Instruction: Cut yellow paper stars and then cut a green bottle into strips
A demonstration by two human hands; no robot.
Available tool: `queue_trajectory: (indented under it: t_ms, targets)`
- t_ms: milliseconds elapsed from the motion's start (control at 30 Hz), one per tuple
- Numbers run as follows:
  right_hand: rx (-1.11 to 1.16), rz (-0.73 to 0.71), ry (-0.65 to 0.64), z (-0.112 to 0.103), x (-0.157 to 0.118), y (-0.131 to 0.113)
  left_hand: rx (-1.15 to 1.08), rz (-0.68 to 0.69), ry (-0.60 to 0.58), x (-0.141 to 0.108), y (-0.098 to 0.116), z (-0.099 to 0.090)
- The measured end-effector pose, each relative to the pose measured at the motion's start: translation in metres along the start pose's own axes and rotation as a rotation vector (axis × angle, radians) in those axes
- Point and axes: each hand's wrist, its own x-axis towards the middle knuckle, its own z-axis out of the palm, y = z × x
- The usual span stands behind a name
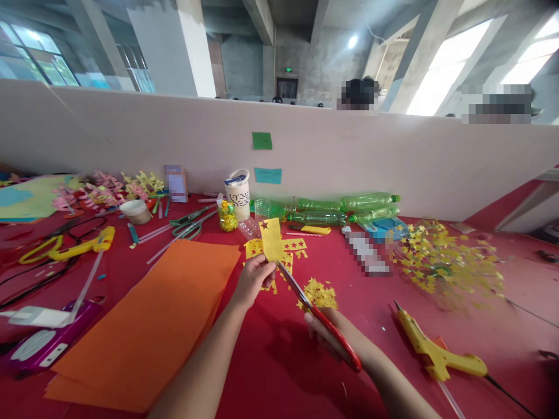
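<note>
My left hand (255, 280) pinches the lower end of a yellow paper piece (271, 235), which has a star-shaped hole near its top left corner. My right hand (325, 334) is closed round red-handled scissors (332, 327). The scissor tips touch or nearly touch the paper's lower edge beside my left fingers. Behind the paper lie yellow scraps (294, 245) with star-shaped cutouts. A heap of small yellow stars (321, 294) rests on the red table (262, 372), just beyond my right hand.
Orange sheets (152, 326) lie at left, near a purple power strip (56, 343) and a yellow glue gun (87, 243). Another yellow glue gun (437, 352) is at right, below a star bunch (445, 262). Green bottles (345, 208) and a white cup (238, 195) stand along the partition (327, 151).
</note>
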Motion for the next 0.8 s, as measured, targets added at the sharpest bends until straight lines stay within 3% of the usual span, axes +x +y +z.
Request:
queue_trajectory:
  t_ms: [800]
  targets:
    - [-0.068, 0.019, -0.003, 0.0, -0.0008, -0.0032, -0.095, -0.027, -0.033, 0.0036, 0.0001, -0.0056]
